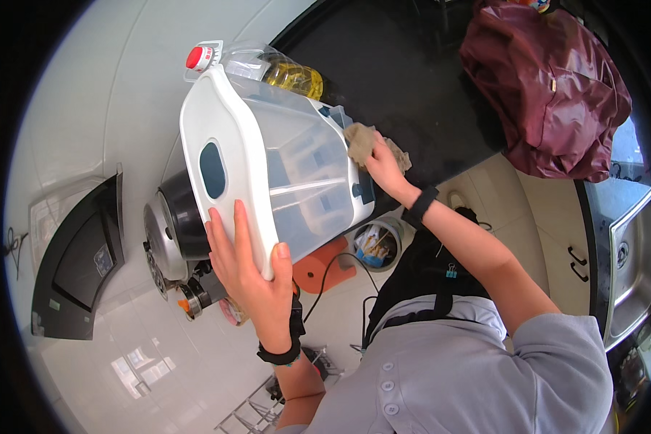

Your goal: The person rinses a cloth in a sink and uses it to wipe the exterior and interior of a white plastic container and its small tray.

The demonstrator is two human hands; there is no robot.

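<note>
A translucent plastic storage bin (304, 157) with a white lid (233, 135) and a white base rim stands on the black countertop (412, 70). The lid has a dark blue oval inset (212, 170). My left hand (249, 266) grips the lid's near edge, fingers spread over its top and thumb at its side. In my right hand (384, 165) is a crumpled tan cloth (362, 142), held against the bin's lower front by the base. Part of the base is hidden behind the cloth and hand.
Behind the bin stands a cooking-oil bottle (295, 78) with a red cap. A dark pot (182, 217) sits beyond my left hand. A maroon bag (548, 92) rests on the counter, near a steel sink (637, 260). Below is a waste bin (380, 244). A range hood (81, 260) is on the wall.
</note>
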